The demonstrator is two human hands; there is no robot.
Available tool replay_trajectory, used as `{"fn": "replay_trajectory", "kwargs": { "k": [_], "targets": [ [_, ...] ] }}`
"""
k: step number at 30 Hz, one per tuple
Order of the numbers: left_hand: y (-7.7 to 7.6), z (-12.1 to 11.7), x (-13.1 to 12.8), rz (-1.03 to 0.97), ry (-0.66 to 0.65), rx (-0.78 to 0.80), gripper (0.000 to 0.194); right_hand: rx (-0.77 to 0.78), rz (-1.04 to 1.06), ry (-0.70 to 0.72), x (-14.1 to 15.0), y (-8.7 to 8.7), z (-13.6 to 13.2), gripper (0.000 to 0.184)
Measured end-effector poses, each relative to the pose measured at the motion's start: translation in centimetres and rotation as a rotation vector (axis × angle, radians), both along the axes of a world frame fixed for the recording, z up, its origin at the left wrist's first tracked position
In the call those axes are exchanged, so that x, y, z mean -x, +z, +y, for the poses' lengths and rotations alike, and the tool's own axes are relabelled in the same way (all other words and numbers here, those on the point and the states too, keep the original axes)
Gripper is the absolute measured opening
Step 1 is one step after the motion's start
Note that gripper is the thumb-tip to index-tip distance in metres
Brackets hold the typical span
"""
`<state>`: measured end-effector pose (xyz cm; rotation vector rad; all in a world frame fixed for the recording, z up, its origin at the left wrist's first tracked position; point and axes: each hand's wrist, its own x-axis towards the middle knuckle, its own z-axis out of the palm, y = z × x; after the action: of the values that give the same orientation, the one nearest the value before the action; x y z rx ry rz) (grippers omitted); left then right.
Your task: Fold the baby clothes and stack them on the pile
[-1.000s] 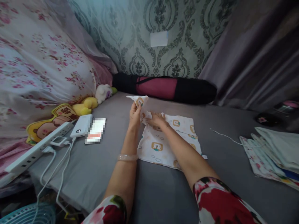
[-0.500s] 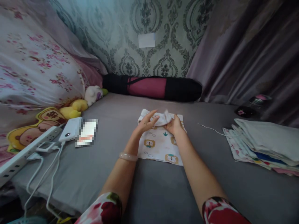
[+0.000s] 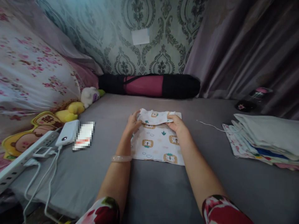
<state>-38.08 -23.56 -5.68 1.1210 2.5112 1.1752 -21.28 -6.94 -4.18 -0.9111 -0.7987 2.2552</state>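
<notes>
A white cloth garment (image 3: 156,146) printed with tan lion faces and green leaves lies flat on the grey sheet, its far part folded over toward me. My left hand (image 3: 134,122) grips the left end of the folded-over flap, thumb near its lower edge. At the flap's right end my right hand (image 3: 175,123) is closed, with the thumb on top of the fabric and fingers underneath. The exact kind of garment cannot be made out.
A stack of folded cloths (image 3: 266,137) lies at the right beside a thin white cord (image 3: 211,125). Left are a power strip (image 3: 28,155), a power bank (image 3: 67,133), a blurred phone-like rectangle (image 3: 84,136) and plush toys (image 3: 70,112). A long black-and-pink bag (image 3: 143,85) lines the wall.
The left hand has let go of a raised corner and moved to the flap's left end. The right hand has shifted to its right end. The far part is now folded over and smoother.
</notes>
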Motion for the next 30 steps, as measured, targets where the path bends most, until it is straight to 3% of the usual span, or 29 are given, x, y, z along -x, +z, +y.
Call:
{"fn": "replay_trajectory", "kwargs": {
  "k": [4,8,14,17,21,26,30],
  "targets": [
    [-0.7,0.2,-0.2,0.151,-0.101,0.052,0.046,-0.131,-0.049,-0.091,-0.2,0.0,0.5,0.045],
    [-1.5,0.3,-0.2,0.221,-0.119,0.091,0.030,-0.256,-0.159,-0.182,-0.4,-0.5,1.3,0.038],
    [-2.5,0.3,-0.1,0.319,-0.024,0.152,0.032,-0.578,-0.442,-0.206,-1.4,-2.5,2.8,0.031],
    [-2.6,0.4,-0.1,0.309,0.056,0.177,0.036,-0.740,-0.621,-0.176,-2.1,-2.8,3.3,0.041],
    [-2.0,1.0,-0.1,0.233,0.161,0.244,0.029,-0.931,-0.814,-0.218,-2.7,-2.3,3.2,0.058],
    [0.0,2.7,0.2,0.075,0.228,0.333,0.031,-1.274,-0.913,-0.295,-2.6,-1.5,1.9,0.051],
    [1.0,4.6,0.0,0.050,0.273,0.384,0.036,-1.455,-0.920,-0.105,-1.8,-1.0,0.1,0.047]
  ]
}}
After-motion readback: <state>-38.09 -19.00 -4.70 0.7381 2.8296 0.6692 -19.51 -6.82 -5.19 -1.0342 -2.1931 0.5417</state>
